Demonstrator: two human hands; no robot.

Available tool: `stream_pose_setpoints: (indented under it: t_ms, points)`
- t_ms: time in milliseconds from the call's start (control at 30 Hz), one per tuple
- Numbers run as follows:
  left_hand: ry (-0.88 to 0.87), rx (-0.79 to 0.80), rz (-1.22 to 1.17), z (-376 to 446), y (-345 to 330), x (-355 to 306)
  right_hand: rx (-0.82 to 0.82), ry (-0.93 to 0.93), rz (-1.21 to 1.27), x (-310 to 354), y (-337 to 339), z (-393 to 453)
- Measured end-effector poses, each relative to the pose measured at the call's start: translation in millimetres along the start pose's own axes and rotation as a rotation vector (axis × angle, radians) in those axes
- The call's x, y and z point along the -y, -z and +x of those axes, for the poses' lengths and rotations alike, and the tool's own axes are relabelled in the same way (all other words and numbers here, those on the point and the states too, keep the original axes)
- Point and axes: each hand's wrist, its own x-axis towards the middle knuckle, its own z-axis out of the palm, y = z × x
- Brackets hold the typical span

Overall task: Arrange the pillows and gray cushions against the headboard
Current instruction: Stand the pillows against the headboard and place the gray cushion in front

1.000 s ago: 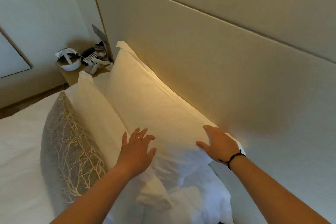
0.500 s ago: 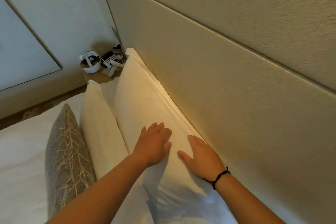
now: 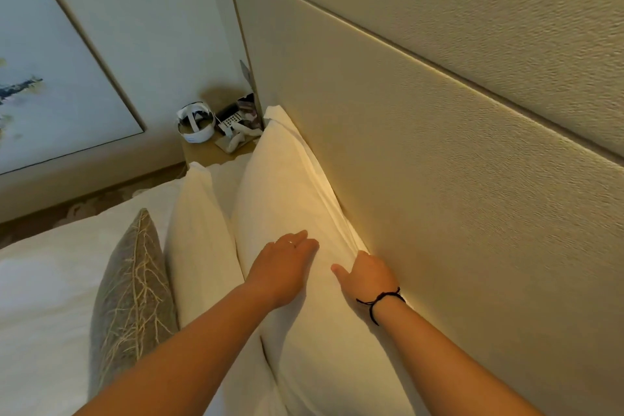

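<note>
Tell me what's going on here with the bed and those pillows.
A person is making up the bed. Both hands lie flat on the rear white pillow, which stands against the headboard: the left hand on its face, the right hand at its edge by the headboard. A second white pillow leans in front of it, and a gray cushion with a branch pattern stands in front of that.

white bed, 2 pillows, gray cushion upright
</note>
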Motion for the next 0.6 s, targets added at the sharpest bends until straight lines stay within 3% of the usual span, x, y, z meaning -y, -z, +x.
stream_pose_setpoints:
  t_ms: [167, 400, 600]
  points:
    - [-0.174, 0.046, 0.270, 53, 14, -3, 0.004, -0.031, -0.035, -2, -3, -3]
    - [-0.399, 0.277, 0.757, 117, 22, -4, 0.018, -0.058, -0.112, -10, -1, -22]
    - [-0.411, 0.384, 0.771, 132, 32, -3, 0.002, -0.074, -0.103, -18, -9, -41]
